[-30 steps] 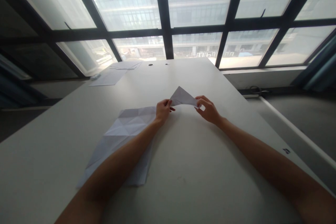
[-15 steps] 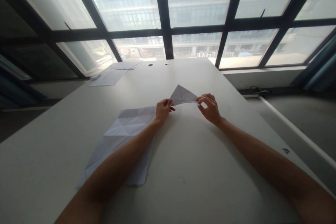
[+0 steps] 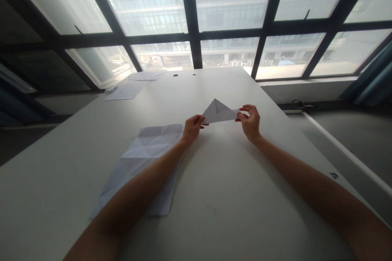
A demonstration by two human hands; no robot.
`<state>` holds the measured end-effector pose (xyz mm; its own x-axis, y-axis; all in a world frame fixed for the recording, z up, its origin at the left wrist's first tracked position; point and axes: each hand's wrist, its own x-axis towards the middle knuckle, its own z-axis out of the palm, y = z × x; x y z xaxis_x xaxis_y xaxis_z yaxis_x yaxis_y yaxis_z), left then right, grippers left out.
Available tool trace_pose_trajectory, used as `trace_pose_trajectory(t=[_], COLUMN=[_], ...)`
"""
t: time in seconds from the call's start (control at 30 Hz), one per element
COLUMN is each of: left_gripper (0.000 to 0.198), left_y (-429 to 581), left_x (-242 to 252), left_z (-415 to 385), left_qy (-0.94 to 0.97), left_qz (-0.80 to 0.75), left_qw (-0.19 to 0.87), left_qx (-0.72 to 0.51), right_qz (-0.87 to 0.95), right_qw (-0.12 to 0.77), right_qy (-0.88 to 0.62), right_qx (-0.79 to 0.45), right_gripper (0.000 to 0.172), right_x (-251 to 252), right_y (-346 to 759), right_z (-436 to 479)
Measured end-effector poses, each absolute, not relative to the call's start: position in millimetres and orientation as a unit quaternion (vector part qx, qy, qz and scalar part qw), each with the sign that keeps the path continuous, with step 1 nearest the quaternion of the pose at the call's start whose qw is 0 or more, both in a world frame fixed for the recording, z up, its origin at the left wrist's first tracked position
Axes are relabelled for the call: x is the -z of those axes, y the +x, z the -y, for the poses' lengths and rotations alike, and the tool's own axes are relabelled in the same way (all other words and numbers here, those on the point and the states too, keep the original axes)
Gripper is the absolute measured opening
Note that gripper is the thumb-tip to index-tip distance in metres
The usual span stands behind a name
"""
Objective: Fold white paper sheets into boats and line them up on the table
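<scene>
Between my hands, above the white table, is a folded sheet of paper (image 3: 219, 112) with a pointed top and a straight lower edge. A short crease or slit runs down from its peak. My left hand (image 3: 192, 127) pinches its left corner between thumb and fingers. At the opposite corner, my right hand (image 3: 250, 122) is closed on a narrow end of the paper, its fingers curled. Partly under my left forearm lies a larger creased sheet of paper (image 3: 147, 147), flat on the table with many fold lines.
The white table (image 3: 232, 195) stretches toward a wall of dark-framed windows (image 3: 228, 0). Several paper sheets (image 3: 125, 90) lie at its far left. Two small holes (image 3: 175, 75) show near the far edge. A small dark mark (image 3: 333, 175) sits by the right edge.
The folded paper has shifted slightly right and turned more face-on. My right hand has moved a little right and up, its grip changed; my left hand moved slightly right.
</scene>
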<state>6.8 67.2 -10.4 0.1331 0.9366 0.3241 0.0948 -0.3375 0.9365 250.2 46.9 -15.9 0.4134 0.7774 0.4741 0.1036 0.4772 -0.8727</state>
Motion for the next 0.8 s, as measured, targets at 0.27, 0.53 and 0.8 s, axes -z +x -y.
trace_pose_trajectory(t=[0.27,0.53,0.8], left_gripper=[0.04,0.032,0.041], left_y=[6.6,3.9,2.7], left_x=[9.1,12.8,10.9], left_z=[-67.1,-72.1,-69.3], left_qy=[0.619,0.66,0.674], left_qz=[-0.437,-0.446,-0.439], left_qw=[0.38,0.322,0.389], left_qx=[-0.53,-0.512,-0.449], right_qz=[0.551,0.611,0.55], right_qw=[0.652,0.592,0.625], right_qy=[-0.426,-0.481,-0.508], right_qx=[-0.3,-0.21,-0.223], right_gripper=[0.036,0.035,0.031], right_x=[19.5,16.2,26.4], right_y=[249.3,251.9,259.4], right_z=[-44.8,-41.7,-52.5])
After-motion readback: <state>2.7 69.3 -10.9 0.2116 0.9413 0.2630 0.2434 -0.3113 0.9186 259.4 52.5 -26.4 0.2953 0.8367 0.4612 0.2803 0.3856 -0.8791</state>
